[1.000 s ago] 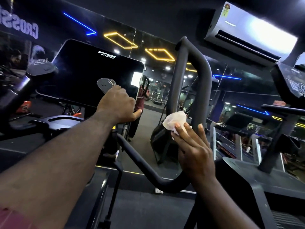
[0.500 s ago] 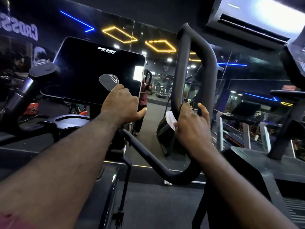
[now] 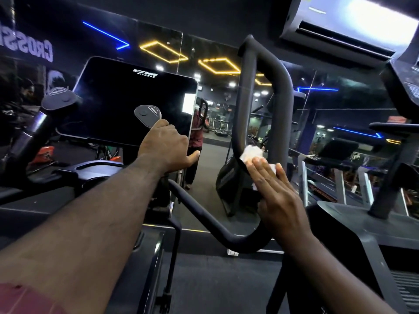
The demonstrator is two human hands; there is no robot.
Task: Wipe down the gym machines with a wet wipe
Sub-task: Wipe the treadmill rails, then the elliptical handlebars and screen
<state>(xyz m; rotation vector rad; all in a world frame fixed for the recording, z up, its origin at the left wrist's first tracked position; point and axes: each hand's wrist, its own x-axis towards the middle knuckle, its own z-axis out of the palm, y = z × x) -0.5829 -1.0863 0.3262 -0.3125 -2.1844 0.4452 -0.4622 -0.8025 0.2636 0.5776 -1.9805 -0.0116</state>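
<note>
Wet wipe, one crumpled white wad, sits flat under the straight fingers of the right hand, which presses it against the lower part of the loop handlebar. That loop is a single matte black tube, smooth and round. It is bent into two uprights joined by a closed curve that points up, so its long axis stands nearly vertical. The left hand is clenched round the stem of the inner grip, just under its flat grey cap. A second capped grip stands well apart on the left. Between the two grips, one glossy black rounded console tilts back. Above hangs one white air conditioner.
</note>
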